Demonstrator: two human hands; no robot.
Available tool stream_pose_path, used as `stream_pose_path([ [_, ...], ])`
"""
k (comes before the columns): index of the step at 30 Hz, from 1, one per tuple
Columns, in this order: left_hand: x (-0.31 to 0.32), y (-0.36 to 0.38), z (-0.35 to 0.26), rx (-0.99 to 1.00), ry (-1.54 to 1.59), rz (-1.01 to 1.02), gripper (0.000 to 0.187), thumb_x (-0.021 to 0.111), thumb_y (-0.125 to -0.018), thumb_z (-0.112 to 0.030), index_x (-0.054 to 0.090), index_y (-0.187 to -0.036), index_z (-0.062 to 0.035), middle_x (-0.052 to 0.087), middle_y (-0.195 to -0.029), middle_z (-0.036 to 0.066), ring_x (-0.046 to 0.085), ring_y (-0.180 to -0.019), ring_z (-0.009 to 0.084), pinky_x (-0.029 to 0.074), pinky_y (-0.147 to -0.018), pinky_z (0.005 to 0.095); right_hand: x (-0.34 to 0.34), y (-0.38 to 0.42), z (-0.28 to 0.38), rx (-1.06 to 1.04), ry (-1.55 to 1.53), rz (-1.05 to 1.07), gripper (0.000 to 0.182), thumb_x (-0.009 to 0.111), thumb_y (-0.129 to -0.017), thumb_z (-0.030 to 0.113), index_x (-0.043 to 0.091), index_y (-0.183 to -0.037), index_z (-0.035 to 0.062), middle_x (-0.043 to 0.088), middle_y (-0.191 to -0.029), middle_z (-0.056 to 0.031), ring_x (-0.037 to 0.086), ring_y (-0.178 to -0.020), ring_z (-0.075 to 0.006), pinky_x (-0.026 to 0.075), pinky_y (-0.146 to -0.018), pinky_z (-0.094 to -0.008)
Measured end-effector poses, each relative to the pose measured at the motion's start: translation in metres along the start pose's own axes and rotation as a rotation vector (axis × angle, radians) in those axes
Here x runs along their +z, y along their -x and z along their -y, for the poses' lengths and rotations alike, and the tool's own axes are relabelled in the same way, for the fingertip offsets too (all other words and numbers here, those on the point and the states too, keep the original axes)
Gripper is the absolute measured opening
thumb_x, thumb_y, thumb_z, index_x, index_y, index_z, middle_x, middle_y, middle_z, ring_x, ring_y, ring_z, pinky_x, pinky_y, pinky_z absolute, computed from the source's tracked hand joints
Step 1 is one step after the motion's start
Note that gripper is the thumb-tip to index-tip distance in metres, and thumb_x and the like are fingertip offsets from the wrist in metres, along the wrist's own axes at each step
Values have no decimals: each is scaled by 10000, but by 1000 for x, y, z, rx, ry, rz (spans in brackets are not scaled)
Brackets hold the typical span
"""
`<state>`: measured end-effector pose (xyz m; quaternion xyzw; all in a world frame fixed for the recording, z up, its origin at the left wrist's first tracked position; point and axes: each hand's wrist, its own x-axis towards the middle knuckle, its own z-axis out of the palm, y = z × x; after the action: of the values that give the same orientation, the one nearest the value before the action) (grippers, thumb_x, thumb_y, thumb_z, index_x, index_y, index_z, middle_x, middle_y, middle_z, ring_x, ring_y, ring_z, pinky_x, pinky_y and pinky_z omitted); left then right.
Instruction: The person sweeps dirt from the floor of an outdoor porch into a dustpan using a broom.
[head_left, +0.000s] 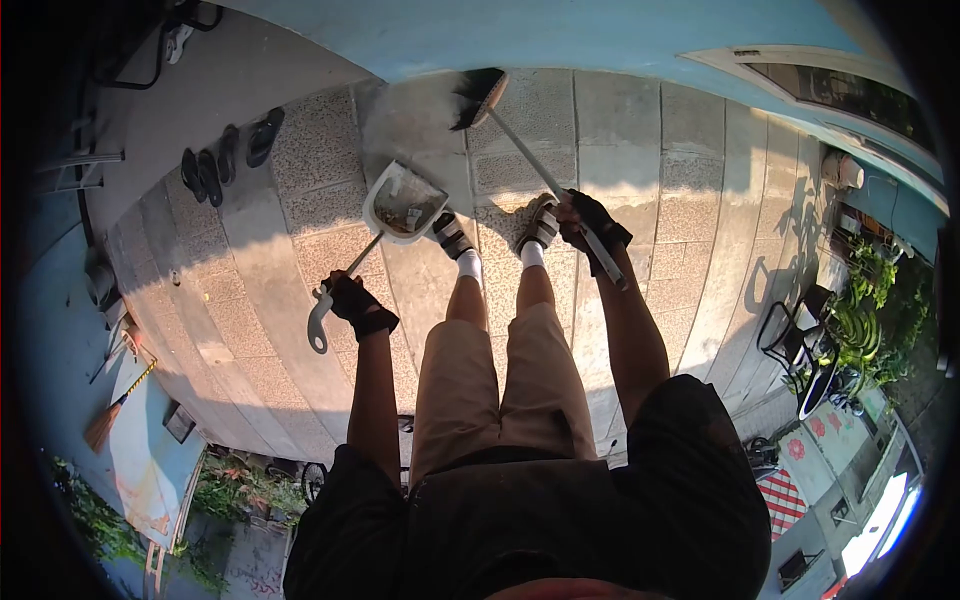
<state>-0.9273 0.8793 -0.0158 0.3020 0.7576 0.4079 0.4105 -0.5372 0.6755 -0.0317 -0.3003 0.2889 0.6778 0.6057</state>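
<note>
the floor (615, 130) is paved in long strips, some smooth and some pebbled, and is crossed by a broad band of sunlight with shade on either side. it is bounded at the far edge by a pale blue wall (540, 40). on the left, dark slippers (228, 155) are lined up near a smooth grey slab (215, 75), and a straw broom (105, 425) with a striped handle is set further back. on the right, green plants (865, 335) are grouped at the paving's edge.

paving is extended to both sides of the shoes (538, 222), with the wider stretch seen to the right, between the right arm and the plants. the dark broom head (480, 98) is held near the foot of the wall; whether the wall is touched cannot be told.

the white dustpan (396, 182), with small debris (412, 214) in it, is placed ahead of the hands, between them and just beside the left shoe. its handle is gripped by the left hand (352, 302), fingers curled around it. the pale broom handle (522, 148) is grasped in the closed right hand (590, 225) and is slanted toward the wall. dark fingerless gloves are worn on both hands.
</note>
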Motion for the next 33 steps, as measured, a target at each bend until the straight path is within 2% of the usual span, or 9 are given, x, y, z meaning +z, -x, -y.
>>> stream_pose_path([
  [6, 34, 21, -10, 146, -241, 20, 263, 532, -957, -308, 529, -825, -79, 541, -728, 42, 522, -617, 124, 417, -532, 280, -24, 70, 13, 22, -6, 14, 125, 521, -959, 234, 438, -929, 146, 404, -608, 37, 419, -476, -69, 376, -377, -217],
  [8, 45, 28, -27, 198, -372, 45, 310, 524, -962, -332, 542, -803, -67, 556, -692, 51, 540, -603, 138, 423, -528, 295, 12, 120, 16, -11, 345, -261, 146, 522, -952, 213, 475, -1075, 152, 369, -602, 56, 369, -435, -62, 340, -358, -209],
  [11, 71, 35, -50, 497, -681, 150, 336, 573, -926, -318, 558, -762, -25, 586, -659, 84, 520, -587, 221, 438, -596, 361, 25, 173, 17, -4, 471, -317, 214, 527, -936, 185, 477, -1142, 160, 383, -608, 60, 370, -443, -54, 329, -361, -210],
  [14, 115, 41, -65, 625, -502, 297, 358, 561, -938, -343, 540, -761, -32, 557, -657, 72, 523, -639, 195, 427, -618, 350, 23, 187, 26, 15, 631, -482, 149, 541, -912, 168, 492, -1051, 150, 397, -619, 63, 374, -456, -43, 333, -385, -210],
  [18, 178, 59, -82, 665, -426, 605, 332, 565, -930, -326, 576, -789, -26, 592, -691, 62, 559, -671, 184, 442, -625, 350, 20, 130, 31, -355, 824, -535, 145, 543, -873, 139, 414, -814, 167, 361, -611, 72, 335, -464, -37, 311, -423, -219],
  [20, 207, 70, -85, 722, -483, 699, 341, 557, -935, -340, 570, -804, -25, 590, -694, 67, 558, -677, 199, 443, -628, 365, 4, 78, 27, -285, 1134, -721, 155, 500, -863, 107, 390, -787, 185, 319, -580, 60, 297, -458, -54, 271, -413, -233],
  [21, 221, 73, -82, 727, -482, 706, 341, 557, -935, -340, 570, -804, -25, 590, -694, 67, 558, -677, 199, 443, -628, 365, -24, 47, 22, -288, 1302, -731, 230, 486, -835, 185, 507, -967, -2, 548, -748, -192, 559, -698, -336, 470, -652, -424],
  [23, 249, 78, -72, 817, -392, 683, 337, 551, -940, -328, 589, -824, -14, 621, -734, 115, 595, -705, 242, 460, -650, 395, -41, 3, 5, -221, 1460, -755, 339, 493, -845, 210, 539, -1110, 4, 612, -1072, -250, 595, -1022, -400, 503, -816, -454],
  [33, 319, 87, -46, 1035, -601, 607, 258, 592, -903, -304, 621, -806, -66, 631, -706, 129, 624, -676, 316, 464, -600, 421, -7, 37, -1, -214, 1400, -674, 390, 473, -838, 141, 522, -1192, -14, 594, -1114, -259, 580, -1069, -379, 478, -865, -435],
])
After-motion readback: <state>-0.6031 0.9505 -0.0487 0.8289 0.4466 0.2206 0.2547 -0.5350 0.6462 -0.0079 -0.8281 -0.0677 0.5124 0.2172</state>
